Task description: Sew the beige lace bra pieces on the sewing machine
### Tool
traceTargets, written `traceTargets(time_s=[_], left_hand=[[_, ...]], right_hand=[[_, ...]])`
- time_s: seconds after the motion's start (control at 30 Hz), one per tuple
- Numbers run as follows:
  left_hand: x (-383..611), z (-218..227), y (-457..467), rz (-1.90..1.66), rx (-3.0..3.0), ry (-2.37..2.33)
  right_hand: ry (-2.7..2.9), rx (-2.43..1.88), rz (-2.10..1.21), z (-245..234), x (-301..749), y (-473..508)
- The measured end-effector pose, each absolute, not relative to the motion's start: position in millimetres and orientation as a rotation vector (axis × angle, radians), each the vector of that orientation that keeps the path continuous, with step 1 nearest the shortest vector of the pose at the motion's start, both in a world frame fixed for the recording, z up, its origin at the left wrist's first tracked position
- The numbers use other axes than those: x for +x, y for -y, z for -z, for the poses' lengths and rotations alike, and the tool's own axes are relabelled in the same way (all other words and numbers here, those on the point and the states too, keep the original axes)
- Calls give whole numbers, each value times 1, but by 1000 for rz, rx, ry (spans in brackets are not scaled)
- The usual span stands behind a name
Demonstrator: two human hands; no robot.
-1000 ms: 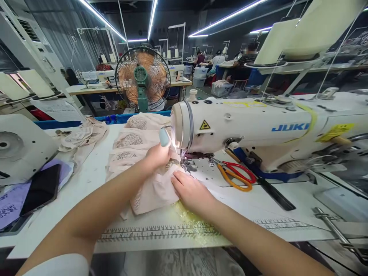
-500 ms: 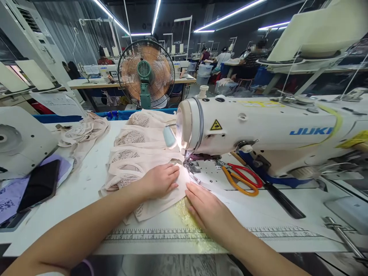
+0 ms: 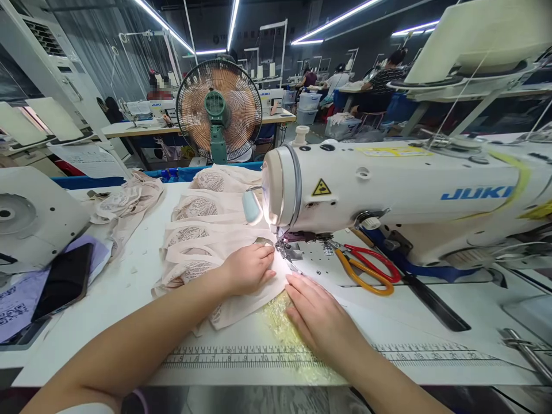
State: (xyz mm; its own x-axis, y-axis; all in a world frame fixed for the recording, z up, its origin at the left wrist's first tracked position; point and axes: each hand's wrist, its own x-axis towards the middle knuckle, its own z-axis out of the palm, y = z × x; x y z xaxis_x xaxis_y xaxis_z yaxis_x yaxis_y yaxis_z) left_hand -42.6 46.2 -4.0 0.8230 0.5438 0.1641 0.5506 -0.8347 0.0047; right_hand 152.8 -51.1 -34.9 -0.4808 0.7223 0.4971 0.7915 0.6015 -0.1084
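Pale beige fabric with lace cups, a bra-like garment (image 3: pixel 259 299), lies under the needle area of the white sewing machine (image 3: pixel 340 184). My left hand (image 3: pixel 249 269) rests on this fabric, fingers together and slightly bent, pressing it down just left of the presser foot (image 3: pixel 284 248). Flat on the table at the fabric's right edge is my right hand (image 3: pixel 321 313), its fingers stretched toward the foot. Its fingertips touch the edge; whether the thumb pinches anything is hidden. Several similar lace pieces (image 3: pixel 196 210) lie overlapped behind my left hand.
Scissors with red and orange handles (image 3: pixel 366 276) and a black-handled tool (image 3: pixel 435 302) lie right of the needle. Yellowish film (image 3: pixel 280 328) and a printed ruler (image 3: pixel 219 357) run along the front. A phone (image 3: pixel 64 282) lies left; a fan (image 3: pixel 219 109) stands behind.
My left hand and the fabric have shifted slightly right, toward the presser foot. My right hand has moved slightly right too, and the view has shifted a little.
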Motion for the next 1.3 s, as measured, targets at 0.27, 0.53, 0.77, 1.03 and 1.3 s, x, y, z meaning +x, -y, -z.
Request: traceTargets(time_s=[0.27,0.53,0.77,1.03,1.3], left_hand=[[-38,-1,-47,216,-2972,919],[-42,2,-45,328,-2997,860],[-40,0,-45,305,-3004,822],[-40,-3,-42,209,-2974,851],[-37,-4,-43,186,-2961,878]], right_hand=[[2343,-1179,211,33,153,51],[2363,-1189,178,30,154,51],[2321,-1159,191,30,154,52],[2308,-1130,190,26,154,52],[2298,-1127,191,27,153,51]])
